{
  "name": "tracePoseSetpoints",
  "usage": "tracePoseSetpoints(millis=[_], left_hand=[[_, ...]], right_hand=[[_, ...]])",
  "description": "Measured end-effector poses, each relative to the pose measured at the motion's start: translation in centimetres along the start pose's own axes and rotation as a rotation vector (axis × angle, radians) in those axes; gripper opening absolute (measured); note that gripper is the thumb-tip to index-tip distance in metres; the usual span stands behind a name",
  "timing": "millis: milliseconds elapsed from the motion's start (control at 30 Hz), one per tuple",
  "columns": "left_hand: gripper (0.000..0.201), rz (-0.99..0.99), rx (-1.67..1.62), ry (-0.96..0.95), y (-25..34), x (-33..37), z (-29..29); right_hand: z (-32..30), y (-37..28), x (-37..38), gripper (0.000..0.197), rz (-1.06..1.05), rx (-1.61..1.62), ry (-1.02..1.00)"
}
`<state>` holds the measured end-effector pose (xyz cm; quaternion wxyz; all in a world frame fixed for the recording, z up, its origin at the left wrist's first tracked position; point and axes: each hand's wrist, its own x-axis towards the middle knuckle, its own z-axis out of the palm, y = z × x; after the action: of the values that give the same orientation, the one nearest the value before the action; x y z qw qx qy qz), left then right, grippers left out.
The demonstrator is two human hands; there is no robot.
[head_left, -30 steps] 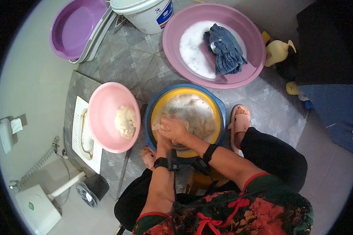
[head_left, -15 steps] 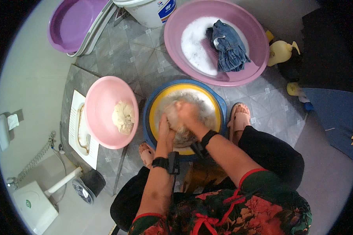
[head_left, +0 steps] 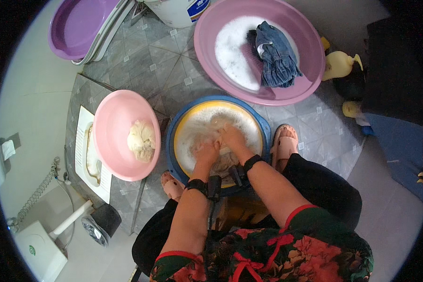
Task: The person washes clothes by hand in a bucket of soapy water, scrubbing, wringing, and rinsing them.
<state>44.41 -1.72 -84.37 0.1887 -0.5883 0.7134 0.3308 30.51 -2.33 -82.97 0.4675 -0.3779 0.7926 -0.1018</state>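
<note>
Between my feet stands a blue basin (head_left: 171, 141) with a yellow inner rim, holding murky, sudsy water. Both hands are low in it, close together and partly under the suds. My left hand (head_left: 207, 151) is curled in at the left, and my right hand (head_left: 232, 136) is bent in beside it. A wet, pale greyish cloth (head_left: 226, 161) bunches between and below them, and both hands grip it. Foam and blur hide the fingertips and most of the cloth.
To the left, a pink basin (head_left: 109, 127) with a cream cloth bundle (head_left: 141, 141) overlaps a squat toilet (head_left: 85, 164). Ahead, a mauve basin (head_left: 207, 70) holds suds and dark denim (head_left: 278, 56). A pump bottle (head_left: 338, 65) stands right of it. Upper left are purple (head_left: 73, 37) basins and a white bucket (head_left: 174, 13).
My hands have gone from close together and raised near the middle to lower and slightly apart in the water. The left hand has moved down, and the water is splashing.
</note>
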Motion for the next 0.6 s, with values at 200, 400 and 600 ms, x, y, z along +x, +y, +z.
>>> tracePoseSetpoints(millis=[200,400,600], left_hand=[[0.053,-0.069,-0.689,-0.094,-4.9,2.9,0.0],[0.054,-0.372,-2.022,-0.142,-2.1,-0.6,-6.1],[0.053,-0.161,-1.96,0.058,-0.7,-4.7,-8.9]], right_hand=[[-1.0,-2.4,-1.1,0.03,-0.242,-0.109,0.223],[-1.1,-6.2,-4.7,0.026,-0.571,0.148,0.028],[0.3,-9.5,-9.0,0.025,-0.815,0.281,0.204]])
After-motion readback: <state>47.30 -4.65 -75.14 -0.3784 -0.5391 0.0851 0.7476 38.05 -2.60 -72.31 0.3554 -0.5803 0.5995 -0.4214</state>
